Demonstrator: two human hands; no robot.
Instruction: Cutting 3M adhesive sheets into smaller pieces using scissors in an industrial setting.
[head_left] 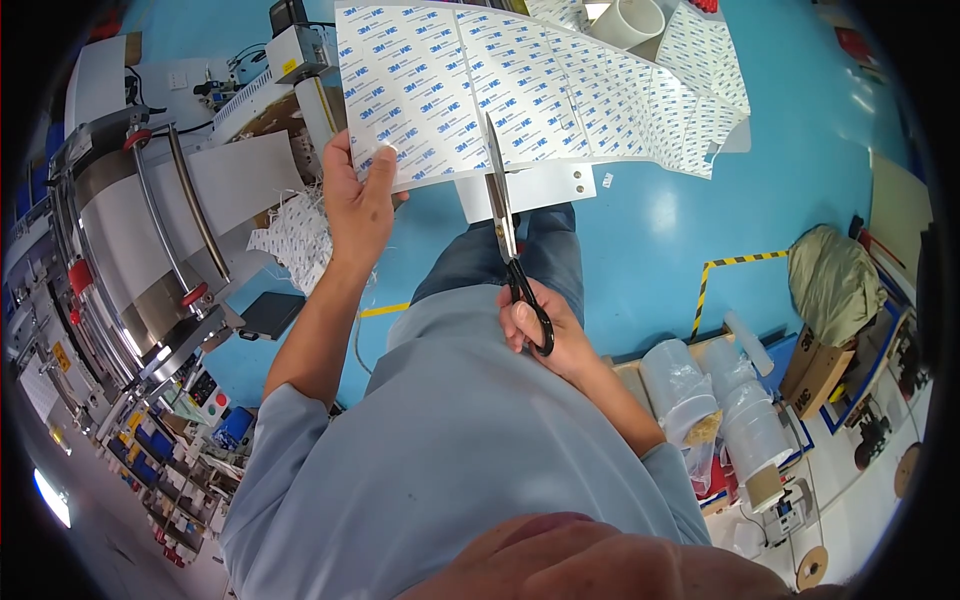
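Observation:
A long white sheet point(420, 90) with a repeated blue print stretches in front of me; its right part droops and creases. My left hand point(362, 205) grips the near left corner, thumb on top and fingers behind. Scissors point(504, 225) with black handles are in my right hand point(560, 335), fingers around the loops. They point away from me across the sheet's near edge, one blade lying over the printed face. The other blade is mostly hidden. Below that edge is a white panel point(545, 188) with small round holes.
A roller machine point(140, 220) stands on the left, near a heap of shredded printed scraps point(300, 235). At the far side is a white tube point(628, 22). Wrapped rolls point(680, 385) and a covered bundle point(835, 285) are on the right, by yellow-black floor tape point(745, 262).

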